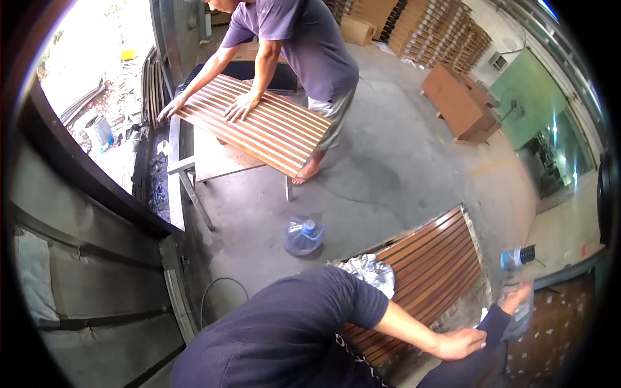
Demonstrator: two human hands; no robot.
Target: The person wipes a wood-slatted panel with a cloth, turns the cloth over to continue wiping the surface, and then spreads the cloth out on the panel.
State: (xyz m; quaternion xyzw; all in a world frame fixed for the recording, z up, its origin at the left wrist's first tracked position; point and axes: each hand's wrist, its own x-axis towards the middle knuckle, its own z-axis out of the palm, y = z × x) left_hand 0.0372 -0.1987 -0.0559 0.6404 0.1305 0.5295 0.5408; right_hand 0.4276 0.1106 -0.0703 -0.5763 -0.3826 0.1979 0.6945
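Dark shirt [272,330] bears white print [351,355]; left grip [460,344] closed around dark right sleeve [494,324]; right grip [515,297] blurred, closure cannot be determined; slatted wooden panel [435,258] lies left of both grips

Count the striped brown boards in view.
2: the upper board under a co-worker's hands, and the lower board at lower right, partly covered. More may be hidden.
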